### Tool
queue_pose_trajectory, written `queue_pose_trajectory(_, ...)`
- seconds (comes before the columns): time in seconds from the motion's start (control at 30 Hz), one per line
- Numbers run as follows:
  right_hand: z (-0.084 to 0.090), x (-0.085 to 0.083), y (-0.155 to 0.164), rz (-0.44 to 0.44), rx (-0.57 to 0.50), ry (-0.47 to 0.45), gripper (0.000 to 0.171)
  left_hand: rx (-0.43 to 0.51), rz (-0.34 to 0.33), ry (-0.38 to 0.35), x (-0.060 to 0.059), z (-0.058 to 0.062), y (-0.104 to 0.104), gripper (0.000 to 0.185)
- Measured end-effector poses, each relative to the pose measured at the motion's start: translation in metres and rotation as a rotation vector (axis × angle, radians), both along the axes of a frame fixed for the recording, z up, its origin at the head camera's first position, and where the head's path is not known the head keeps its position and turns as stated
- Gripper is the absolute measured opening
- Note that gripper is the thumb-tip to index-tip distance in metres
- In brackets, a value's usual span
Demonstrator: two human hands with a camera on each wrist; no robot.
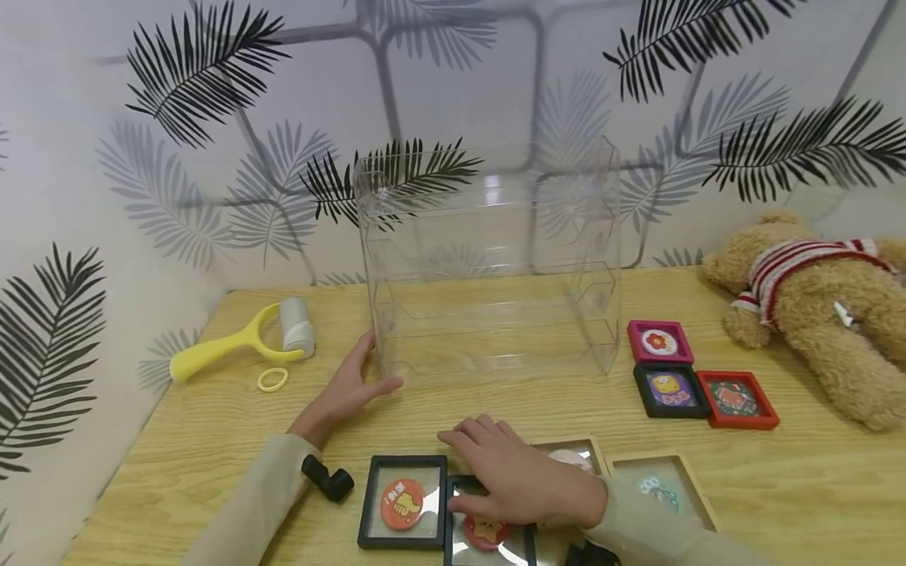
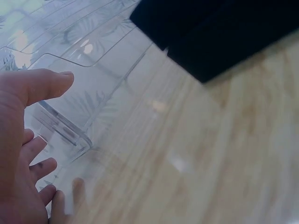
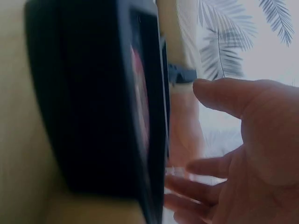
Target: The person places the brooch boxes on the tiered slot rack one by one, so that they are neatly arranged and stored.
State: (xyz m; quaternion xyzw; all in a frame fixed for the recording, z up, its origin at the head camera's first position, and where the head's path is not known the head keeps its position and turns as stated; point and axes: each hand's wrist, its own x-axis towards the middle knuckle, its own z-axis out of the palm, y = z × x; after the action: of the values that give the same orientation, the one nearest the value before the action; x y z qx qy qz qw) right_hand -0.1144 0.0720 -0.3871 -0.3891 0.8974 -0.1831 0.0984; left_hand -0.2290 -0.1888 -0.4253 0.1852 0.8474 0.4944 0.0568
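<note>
A clear acrylic tiered rack (image 1: 488, 324) stands on the wooden table against the wall. My left hand (image 1: 347, 389) is at its lower left side, thumb spread away from the fingers; in the left wrist view the fingers lie beside the rack's clear edge (image 2: 70, 126), and whether they touch it I cannot tell. My right hand (image 1: 520, 479) hovers over or rests on display frames, fingers relaxed, gripping nothing visible. Beneath it is a black frame with a red badge (image 1: 487, 536). Left of that lies another black frame (image 1: 366, 503) with an orange badge. Two wood-coloured frames (image 1: 697, 491) are partly covered by my right arm.
A yellow-handled lint roller (image 1: 244, 338) and a small yellow ring (image 1: 272, 380) lie at the left. To the right are a pink frame (image 1: 633, 342), a small black frame (image 1: 647, 397) and a red frame (image 1: 743, 422). A teddy bear (image 1: 821, 306) lies at the far right.
</note>
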Motion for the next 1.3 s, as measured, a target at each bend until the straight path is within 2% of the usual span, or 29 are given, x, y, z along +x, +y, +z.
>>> queue_pose_trajectory(0.13, -0.002, 0.005, -0.013, -0.014, 0.005, -0.063, 0.079, 0.009, -0.008, 0.014, 0.010, 0.017, 0.005, 0.080)
queue_pose_trajectory(0.33, -0.002, 0.011, -0.028, -0.031, 0.060, -0.108, 0.093, 0.038, -0.019, 0.007, 0.009, 0.016, 0.004, 0.078)
queue_pose_trajectory(0.5, -0.005, 0.015, -0.034, -0.046, 0.091, -0.072, 0.101, 0.058, -0.028, 0.011, 0.009, 0.017, 0.005, 0.077)
queue_pose_trajectory(0.63, -0.007, 0.018, -0.038, -0.065, 0.089, -0.049, 0.102, 0.064, -0.026, 0.015, 0.009, 0.017, 0.004, 0.076)
queue_pose_trajectory(0.83, -0.006, 0.020, -0.041, -0.109, 0.072, -0.068, 0.098, 0.057, -0.027, 0.018, 0.009, 0.017, 0.004, 0.074)
queue_pose_trajectory(0.97, -0.008, 0.019, -0.043, -0.129, 0.023, -0.074, 0.093, 0.059, -0.026, 0.023, 0.008, 0.017, 0.005, 0.074)
queue_pose_trajectory(1.1, -0.009, 0.018, -0.044, -0.141, -0.080, -0.091, 0.091, 0.060, -0.028, 0.025, 0.008, 0.016, 0.004, 0.075)
queue_pose_trajectory(1.3, -0.011, 0.015, -0.045, -0.144, -0.241, -0.188, 0.098, 0.069, -0.030, 0.025, 0.008, 0.015, 0.004, 0.076)
